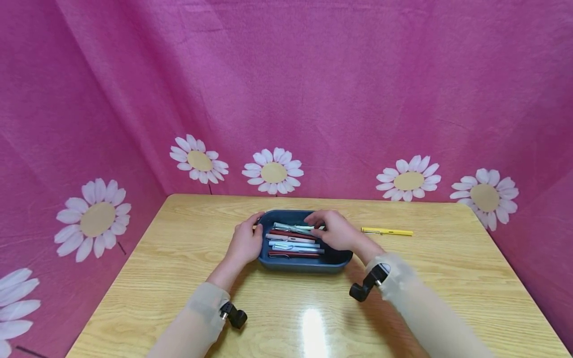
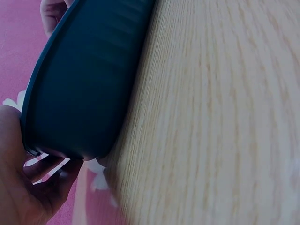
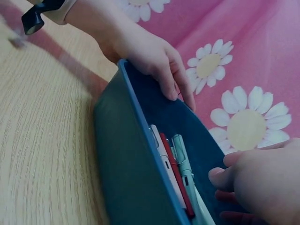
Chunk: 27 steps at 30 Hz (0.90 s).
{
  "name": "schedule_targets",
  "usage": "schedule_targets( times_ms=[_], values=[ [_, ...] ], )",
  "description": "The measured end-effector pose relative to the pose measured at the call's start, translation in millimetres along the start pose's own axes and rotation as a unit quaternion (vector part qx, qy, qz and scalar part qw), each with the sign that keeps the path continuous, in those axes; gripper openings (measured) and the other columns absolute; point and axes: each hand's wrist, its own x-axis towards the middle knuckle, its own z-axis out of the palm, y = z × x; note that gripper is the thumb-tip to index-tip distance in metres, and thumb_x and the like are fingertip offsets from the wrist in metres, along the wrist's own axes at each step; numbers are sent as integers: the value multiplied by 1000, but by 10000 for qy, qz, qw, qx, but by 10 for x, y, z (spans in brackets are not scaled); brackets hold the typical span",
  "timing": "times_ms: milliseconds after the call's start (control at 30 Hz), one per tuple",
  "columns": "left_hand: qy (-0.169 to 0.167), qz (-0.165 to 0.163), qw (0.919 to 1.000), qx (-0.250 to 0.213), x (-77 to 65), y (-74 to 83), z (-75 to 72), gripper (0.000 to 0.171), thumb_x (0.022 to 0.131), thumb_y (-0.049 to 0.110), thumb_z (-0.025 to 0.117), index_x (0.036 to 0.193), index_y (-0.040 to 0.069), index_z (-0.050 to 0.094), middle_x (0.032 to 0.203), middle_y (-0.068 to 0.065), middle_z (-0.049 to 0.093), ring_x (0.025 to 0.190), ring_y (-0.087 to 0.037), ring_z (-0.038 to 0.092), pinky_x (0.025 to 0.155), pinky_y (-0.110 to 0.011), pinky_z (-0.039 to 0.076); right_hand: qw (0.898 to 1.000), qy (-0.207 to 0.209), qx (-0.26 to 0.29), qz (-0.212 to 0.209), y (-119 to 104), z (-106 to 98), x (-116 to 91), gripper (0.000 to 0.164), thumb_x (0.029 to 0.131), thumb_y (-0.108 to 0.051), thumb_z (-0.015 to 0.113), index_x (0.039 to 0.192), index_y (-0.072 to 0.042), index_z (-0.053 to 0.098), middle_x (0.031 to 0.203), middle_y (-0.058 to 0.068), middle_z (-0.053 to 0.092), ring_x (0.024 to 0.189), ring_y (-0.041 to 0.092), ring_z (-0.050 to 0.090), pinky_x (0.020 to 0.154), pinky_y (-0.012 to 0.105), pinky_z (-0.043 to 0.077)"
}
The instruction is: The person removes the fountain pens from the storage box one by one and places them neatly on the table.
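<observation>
Across the back and sides hangs a pink cloth printed with white daisies; before it stands a wooden table. On the table's far half rests a dark blue box, upright and uncovered. The left hand grips the box's left end, its fingers curled about the end wall. The right hand reaches over the box's right part, fingers bent beside the pens; whether it pinches one cannot be told. The step in hand appears to be the placing or arranging of pens in the box; the next move would call for a steady left hand while the right fingers work clear of the rim. Contents, from back to front: green pens, a red pen, a pale pink pen, pale blue pens and a dark red pen, all roughly lengthwise, toward the box's left. A yellow pen lies outside, on the table, right of the box and apart from it.
</observation>
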Motion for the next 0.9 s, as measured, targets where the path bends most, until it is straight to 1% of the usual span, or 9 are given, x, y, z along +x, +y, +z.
schedule_targets(
  times_ms=[233, 367, 533, 633, 767, 900],
  values=[
    [49, -12, 10000, -69, 1, -22, 6, 42, 112, 14, 49, 153, 8, 57, 136, -18, 66, 123, -34, 63, 107, -52, 49, 9998, -60, 12, 186, 28, 111, 93, 29, 99, 3, 69, 127, 5, 70, 122, 17, 72, 107, 28, 68, 95, 47, 56],
    [63, 40, 10000, -63, 7, -32, 11, 42, 111, 13, 49, 152, 7, 57, 136, -18, 67, 123, -33, 64, 106, -52, 50, 9996, -66, -93, 265, 59, 168, 153, 27, 99, 3, 70, 125, 4, 71, 119, 15, 72, 105, 26, 68, 96, 46, 56],
    [114, 164, 9998, -50, -6, -6, 0, 42, 110, 10, 50, 151, 6, 59, 133, -20, 68, 120, -34, 66, 102, -52, 52, 9991, -48, -295, 300, 79, 219, 190, 26, 97, 3, 71, 123, 4, 72, 113, 13, 73, 103, 24, 69, 94, 45, 57],
    [129, 202, 9997, -42, -20, 14, -8, 41, 110, 9, 50, 150, 6, 59, 132, -20, 69, 119, -34, 66, 101, -52, 52, 9983, -48, -550, 194, 86, 249, 203, 26, 97, 4, 70, 123, 4, 73, 113, 13, 74, 104, 25, 70, 94, 46, 57],
    [109, 168, 9998, -46, -29, 25, -14, 42, 110, 10, 50, 151, 7, 58, 133, -19, 68, 122, -34, 65, 103, -51, 51, 9957, -27, -924, -8, 83, 304, 224, 26, 96, 4, 70, 121, 6, 73, 113, 16, 74, 106, 27, 70, 94, 46, 58],
    [107, 181, 9998, -13, -22, 20, -15, 42, 111, 10, 50, 152, 8, 58, 134, -19, 68, 123, -34, 64, 105, -52, 50, 9949, 53, -1005, -67, 69, 355, 247, 25, 95, 5, 71, 119, 6, 74, 113, 16, 73, 104, 28, 69, 93, 46, 58]
  ],
)
